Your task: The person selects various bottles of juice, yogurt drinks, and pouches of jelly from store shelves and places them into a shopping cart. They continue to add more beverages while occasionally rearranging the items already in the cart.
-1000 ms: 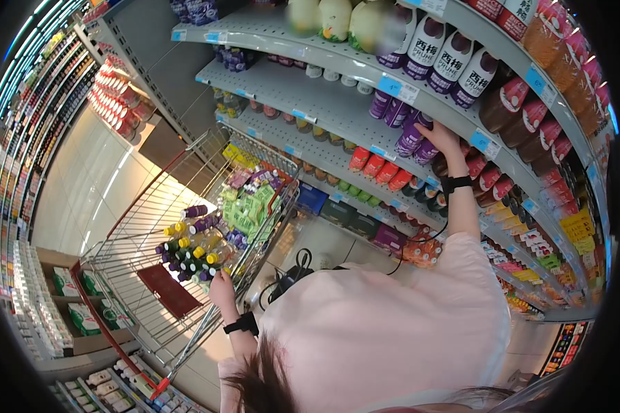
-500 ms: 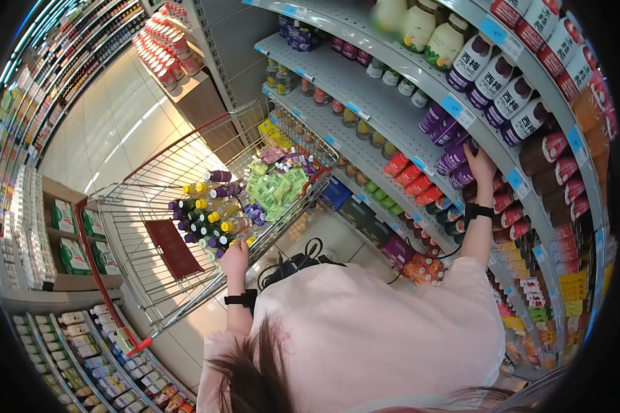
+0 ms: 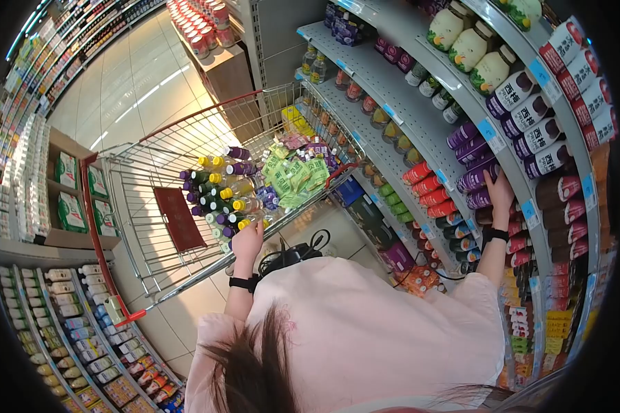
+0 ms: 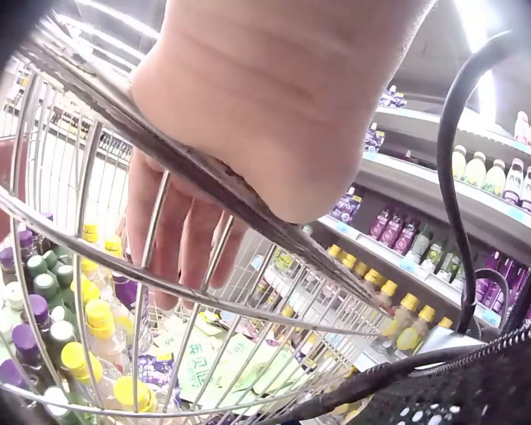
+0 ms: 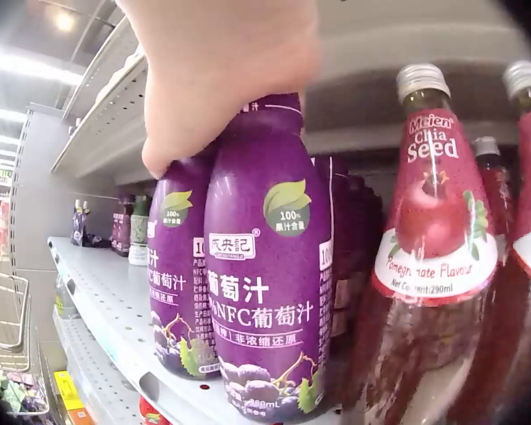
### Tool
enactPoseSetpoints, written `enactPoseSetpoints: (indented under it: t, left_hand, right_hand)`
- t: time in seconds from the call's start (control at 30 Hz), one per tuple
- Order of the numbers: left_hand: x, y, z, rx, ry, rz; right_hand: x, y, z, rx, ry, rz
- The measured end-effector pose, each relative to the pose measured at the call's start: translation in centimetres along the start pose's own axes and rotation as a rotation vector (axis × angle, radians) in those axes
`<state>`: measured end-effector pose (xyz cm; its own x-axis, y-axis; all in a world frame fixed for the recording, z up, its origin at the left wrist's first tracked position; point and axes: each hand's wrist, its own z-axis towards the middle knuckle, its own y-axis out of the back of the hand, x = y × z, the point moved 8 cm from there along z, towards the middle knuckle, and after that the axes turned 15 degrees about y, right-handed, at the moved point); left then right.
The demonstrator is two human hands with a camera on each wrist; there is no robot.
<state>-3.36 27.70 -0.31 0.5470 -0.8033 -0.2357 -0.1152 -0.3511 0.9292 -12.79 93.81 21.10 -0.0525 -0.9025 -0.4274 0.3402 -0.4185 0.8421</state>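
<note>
In the right wrist view, my right hand grips the top of a purple grape juice bottle, which stands upright at the shelf front. A second grape juice bottle is close on its left, a chia seed drink bottle on its right. The head view has the right hand at the end of the purple row. My left hand rests over the side rim of a shopping cart. Its fingers hang down loosely inside the wires, above yellow-capped bottles.
Green pouches and several capped bottles lie in the cart. Red-labelled bottles fill a lower shelf, white prune bottles a higher one. A box display stands beyond the cart. A black cable hangs near the left wrist.
The head view has turned, so cart and shelves appear shifted rightward. The right hand stays at the purple bottles and the left stays on the cart's rim.
</note>
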Motion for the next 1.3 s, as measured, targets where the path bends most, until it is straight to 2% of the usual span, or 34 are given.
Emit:
enactPoseSetpoints:
  t: [0.03,0.07,0.17,0.2,0.33,0.43,0.47,0.6,0.67,0.77,0.83,0.93,1.03,1.13,1.23,1.27,1.3]
  left_hand:
    - [-0.1,0.0,-0.1,0.001,-0.013,-0.002]
    - [-0.1,0.0,-0.1,-0.006,-0.029,0.002]
    - [-0.3,0.3,-0.3,0.029,-0.064,-0.049]
    - [-0.1,0.1,-0.3,0.089,-0.062,-0.055]
    - [0.4,1.3,-0.7,0.153,-0.136,-0.238]
    - [2.4,3.6,-1.2,0.011,-0.19,-0.382]
    - [4.0,3.4,-0.8,0.041,-0.126,-0.26]
    - [11.3,4.7,-0.4,-0.03,0.039,-0.261]
    - [15.0,5.8,-0.7,-0.117,0.095,-0.246]
    - [20.1,6.0,-0.8,-0.039,0.307,-0.225]
    - [20.5,7.3,-1.2,-0.096,0.318,-0.179]
    - [22.3,8.4,-1.6,-0.197,0.362,-0.175]
    - [23.2,10.4,-2.3,-0.232,0.396,-0.072]
    - [23.9,10.1,-2.6,-0.239,0.426,0.081]
    - [22.0,8.4,-1.7,-0.177,0.232,0.142]
    - [21.7,8.8,-1.7,-0.196,0.232,0.135]
    - [21.9,8.8,-1.7,-0.178,0.264,0.131]
  right_hand:
    - [0.2,0.1,0.0,0.008,0.016,0.024]
    - [0.7,0.9,-0.1,-0.081,0.046,0.051]
    - [2.6,1.7,0.4,-0.056,0.056,0.094]
    - [3.6,2.6,0.4,-0.159,0.093,0.07]
    - [6.7,4.6,0.8,-0.282,0.217,0.146]
    - [9.3,8.1,1.1,-0.426,0.23,0.229]
    - [10.2,8.9,1.5,-0.422,0.224,0.298]
    - [15.9,11.7,4.2,-0.362,0.185,0.615]
    - [20.2,13.7,5.8,-0.349,0.227,0.717]
    - [27.5,15.7,8.7,-0.334,0.307,0.854]
    - [32.8,16.1,10.9,-0.294,0.346,0.988]
    - [41.5,15.3,13.9,-0.258,0.444,0.961]
    - [50.5,12.6,16.5,-0.089,0.513,0.919]
    - [58.9,8.1,18.2,0.069,0.505,0.825]
    - [66.1,3.1,18.1,0.167,0.524,0.804]
    - [68.2,1.4,17.9,0.259,0.512,0.751]
    - [70.0,-0.1,17.9,0.247,0.529,0.744]
